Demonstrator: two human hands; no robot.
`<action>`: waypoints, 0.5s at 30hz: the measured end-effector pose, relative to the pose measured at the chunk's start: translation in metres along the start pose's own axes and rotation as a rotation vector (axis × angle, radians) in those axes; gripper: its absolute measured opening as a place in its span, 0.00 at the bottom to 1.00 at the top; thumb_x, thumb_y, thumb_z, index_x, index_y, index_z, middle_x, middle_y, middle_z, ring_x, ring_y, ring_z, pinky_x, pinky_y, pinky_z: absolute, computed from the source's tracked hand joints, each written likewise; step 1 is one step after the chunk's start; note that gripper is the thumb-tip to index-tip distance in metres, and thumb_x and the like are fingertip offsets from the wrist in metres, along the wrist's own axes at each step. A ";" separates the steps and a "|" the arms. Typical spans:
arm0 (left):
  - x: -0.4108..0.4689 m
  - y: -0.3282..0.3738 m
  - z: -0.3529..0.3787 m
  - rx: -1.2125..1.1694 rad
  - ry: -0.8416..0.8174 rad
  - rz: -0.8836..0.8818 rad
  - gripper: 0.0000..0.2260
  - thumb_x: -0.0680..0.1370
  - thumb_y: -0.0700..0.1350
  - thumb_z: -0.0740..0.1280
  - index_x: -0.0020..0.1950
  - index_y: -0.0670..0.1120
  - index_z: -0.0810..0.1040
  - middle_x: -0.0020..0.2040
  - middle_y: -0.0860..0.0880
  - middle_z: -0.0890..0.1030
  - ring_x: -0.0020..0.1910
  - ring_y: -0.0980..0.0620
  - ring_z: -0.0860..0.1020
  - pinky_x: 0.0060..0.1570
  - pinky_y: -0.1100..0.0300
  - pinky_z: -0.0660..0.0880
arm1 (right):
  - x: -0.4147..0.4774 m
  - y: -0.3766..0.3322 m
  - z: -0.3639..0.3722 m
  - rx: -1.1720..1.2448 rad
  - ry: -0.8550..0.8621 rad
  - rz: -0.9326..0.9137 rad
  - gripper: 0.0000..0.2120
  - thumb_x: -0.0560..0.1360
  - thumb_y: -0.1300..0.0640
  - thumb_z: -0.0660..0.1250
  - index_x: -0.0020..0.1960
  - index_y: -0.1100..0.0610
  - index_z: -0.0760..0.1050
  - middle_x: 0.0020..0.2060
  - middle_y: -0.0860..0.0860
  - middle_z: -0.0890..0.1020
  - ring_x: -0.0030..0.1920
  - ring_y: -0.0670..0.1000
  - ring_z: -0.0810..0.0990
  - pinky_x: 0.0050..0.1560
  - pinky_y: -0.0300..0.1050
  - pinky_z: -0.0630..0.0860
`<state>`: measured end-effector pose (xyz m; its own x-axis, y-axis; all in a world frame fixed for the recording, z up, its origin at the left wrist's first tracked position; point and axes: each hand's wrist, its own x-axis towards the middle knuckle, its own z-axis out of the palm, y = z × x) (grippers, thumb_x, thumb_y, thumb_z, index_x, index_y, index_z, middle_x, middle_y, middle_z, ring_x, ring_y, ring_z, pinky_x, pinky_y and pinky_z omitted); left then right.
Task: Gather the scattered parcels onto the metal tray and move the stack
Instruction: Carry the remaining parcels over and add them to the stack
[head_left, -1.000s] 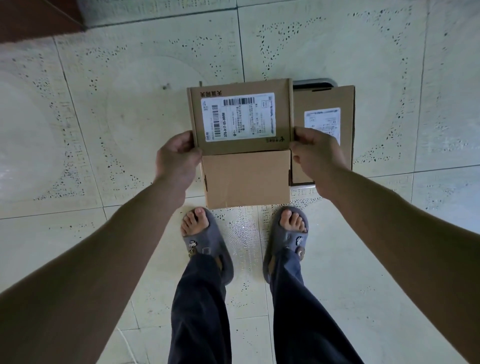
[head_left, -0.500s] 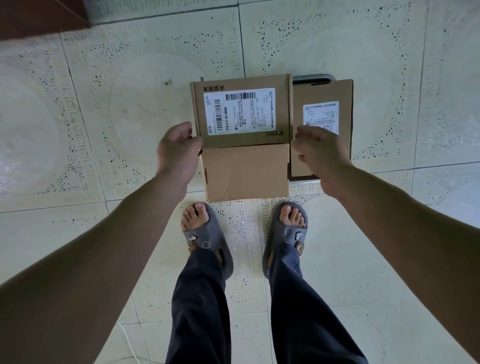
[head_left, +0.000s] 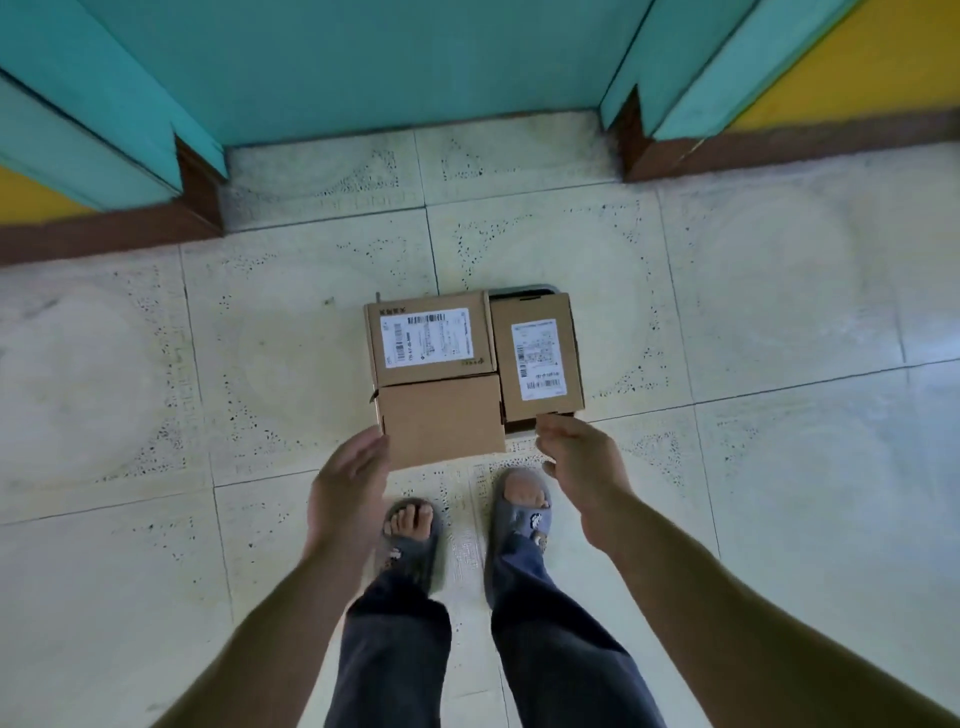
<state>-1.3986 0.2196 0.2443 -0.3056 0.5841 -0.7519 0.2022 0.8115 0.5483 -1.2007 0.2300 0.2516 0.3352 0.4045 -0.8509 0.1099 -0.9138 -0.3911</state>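
View from the head, looking down. Nearest the camera, dark trouser legs (head_left: 395, 649) end in a pair of grey sandals (head_left: 410, 540) on the pale tiled floor (head_left: 779, 467). Both forearms reach forward. The left hand (head_left: 353, 467) is open, fingers extended, at or just beside the near left corner of the plain parcel (head_left: 441, 421); contact cannot be confirmed through the blur. The right hand (head_left: 582, 457) has loosely curled fingers that hold nothing and lies just before the near edge of the tall labelled parcel (head_left: 537, 358). Behind the plain parcel, and touching it, lies the wide labelled parcel (head_left: 431, 338). All three parcels rest side by side on the metal tray (head_left: 524, 288), which lies on the floor directly ahead of the feet; only a strip of its rim shows past the far edge of the tall parcel, with a dark sliver at the near edge. Gathering appears complete, so the lift remains. The cartons are probably light and stiff, with dry card faces that grip well, yet they sit loose and may slide on smooth metal if it tilts. The tray, not the cartons, is the better hold: opposite side rims, kept level. Farthest off, a brown skirting (head_left: 104, 228) runs beneath a teal door (head_left: 415, 62).
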 end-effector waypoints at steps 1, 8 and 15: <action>-0.013 0.013 -0.004 0.006 -0.024 0.017 0.13 0.80 0.47 0.65 0.64 0.51 0.77 0.61 0.52 0.80 0.54 0.55 0.79 0.57 0.53 0.77 | -0.016 -0.005 -0.007 0.022 0.014 -0.018 0.13 0.80 0.61 0.59 0.50 0.53 0.82 0.42 0.55 0.83 0.58 0.66 0.78 0.59 0.68 0.74; -0.100 0.113 -0.040 -0.074 -0.313 0.129 0.10 0.82 0.42 0.61 0.58 0.52 0.79 0.54 0.51 0.83 0.55 0.52 0.80 0.55 0.55 0.75 | -0.137 -0.032 -0.047 0.160 0.102 -0.112 0.10 0.77 0.63 0.59 0.54 0.67 0.75 0.54 0.67 0.79 0.59 0.68 0.76 0.61 0.70 0.71; -0.195 0.157 -0.059 0.189 -0.432 0.274 0.08 0.80 0.46 0.63 0.54 0.52 0.81 0.54 0.51 0.82 0.57 0.50 0.79 0.61 0.51 0.74 | -0.257 -0.014 -0.093 0.227 0.179 -0.108 0.12 0.78 0.62 0.60 0.57 0.70 0.72 0.58 0.69 0.75 0.61 0.68 0.73 0.65 0.69 0.67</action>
<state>-1.3626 0.2321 0.4984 0.1839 0.6954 -0.6947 0.3970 0.5940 0.6997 -1.2015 0.1357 0.5086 0.4945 0.4678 -0.7325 -0.0510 -0.8257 -0.5617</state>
